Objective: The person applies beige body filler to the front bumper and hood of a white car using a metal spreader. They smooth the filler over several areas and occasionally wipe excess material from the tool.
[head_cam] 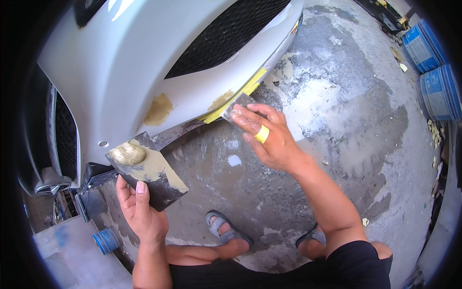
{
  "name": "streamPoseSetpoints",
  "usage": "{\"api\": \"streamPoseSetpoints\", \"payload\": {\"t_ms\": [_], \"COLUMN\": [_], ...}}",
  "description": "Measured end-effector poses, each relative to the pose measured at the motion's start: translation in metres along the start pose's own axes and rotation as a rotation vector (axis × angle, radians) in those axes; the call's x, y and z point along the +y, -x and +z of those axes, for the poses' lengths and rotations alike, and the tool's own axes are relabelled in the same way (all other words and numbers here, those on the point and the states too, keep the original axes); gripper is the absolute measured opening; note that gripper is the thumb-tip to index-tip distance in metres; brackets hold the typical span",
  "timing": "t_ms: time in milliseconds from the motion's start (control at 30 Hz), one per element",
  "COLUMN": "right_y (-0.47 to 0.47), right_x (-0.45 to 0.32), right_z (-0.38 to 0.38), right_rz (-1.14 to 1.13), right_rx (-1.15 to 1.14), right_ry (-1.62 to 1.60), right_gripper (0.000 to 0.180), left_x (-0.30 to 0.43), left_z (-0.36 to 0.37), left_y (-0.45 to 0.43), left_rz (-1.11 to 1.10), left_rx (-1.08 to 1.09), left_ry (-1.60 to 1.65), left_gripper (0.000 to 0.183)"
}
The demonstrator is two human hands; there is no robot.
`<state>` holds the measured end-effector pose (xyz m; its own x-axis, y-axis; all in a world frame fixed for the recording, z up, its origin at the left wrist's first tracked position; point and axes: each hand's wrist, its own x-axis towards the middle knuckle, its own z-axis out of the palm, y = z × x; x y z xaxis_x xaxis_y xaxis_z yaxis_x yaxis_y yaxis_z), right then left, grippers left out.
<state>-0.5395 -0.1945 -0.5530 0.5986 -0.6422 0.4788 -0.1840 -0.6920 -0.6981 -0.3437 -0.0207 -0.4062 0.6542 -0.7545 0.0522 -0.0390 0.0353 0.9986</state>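
Observation:
My left hand (142, 209) grips a dark flat mixing board (168, 188) by its lower edge, thumb on top. A mound of beige body filler (128, 153) rests on the board's far corner, with a thin smear beside it. In my right hand (269, 139) is a small grey spreader (238, 104), pressed at the lower edge of a white car bumper (126, 72). Yellow masking tape (249, 86) runs along that edge, partly behind the spreader. Two filler patches show on the bumper, a tan one (158, 109) and a smaller smeared one (221, 99). Yellow tape wraps one right finger.
A black mesh grille (227, 36) sits in the bumper. Blue-and-white buckets (440, 92) stand at the right by the wall. A small blue can (107, 241) is at lower left near a pale panel (79, 253). My sandalled feet are on stained, wet-looking concrete (343, 144).

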Motion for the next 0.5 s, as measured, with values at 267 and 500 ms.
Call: {"api": "streamPoseSetpoints", "payload": {"t_ms": [267,500], "right_y": [0.032,0.003], "right_x": [-0.071,-0.038], "right_z": [0.030,0.051], "right_rz": [0.026,0.459], "right_rx": [-0.060,0.284], "right_ry": [-0.922,-0.121], "right_gripper": [0.049,0.053], "left_x": [0.000,0.005], "left_z": [0.028,0.013], "left_y": [0.002,-0.003], "left_rz": [-0.048,0.075], "left_rx": [0.014,-0.015], "left_ry": [0.174,0.087], "left_gripper": [0.037,0.038]}}
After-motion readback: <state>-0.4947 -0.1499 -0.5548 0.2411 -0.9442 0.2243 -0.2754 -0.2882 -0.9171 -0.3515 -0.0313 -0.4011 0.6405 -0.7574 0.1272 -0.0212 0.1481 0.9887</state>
